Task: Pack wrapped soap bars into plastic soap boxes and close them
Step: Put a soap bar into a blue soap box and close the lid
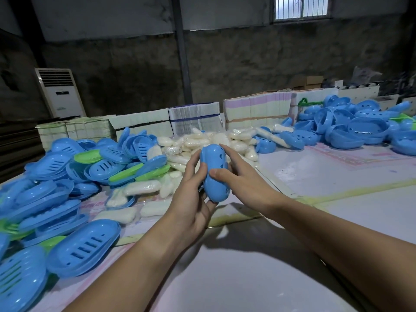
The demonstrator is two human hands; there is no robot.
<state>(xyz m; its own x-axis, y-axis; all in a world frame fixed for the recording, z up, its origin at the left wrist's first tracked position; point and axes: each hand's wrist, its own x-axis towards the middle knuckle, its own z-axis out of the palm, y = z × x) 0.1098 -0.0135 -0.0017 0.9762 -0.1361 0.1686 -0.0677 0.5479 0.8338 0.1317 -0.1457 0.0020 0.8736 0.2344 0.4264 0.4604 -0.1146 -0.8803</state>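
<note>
1. Blue soap box, lid closed, is held up above the surface, between both hands, mid-frame.
2. L hand: grip curled round the box's left side & bottom end, fingers underneath.
3. R hand: thumb pressed on the box front, fingers wrapped over its top & right side.
4. Wrapped soap bars heaped just behind the hands.
5. Pile of blue & green box halves at left; more blue halves far right.
6. Stacked cartons line the back edge.
</note>
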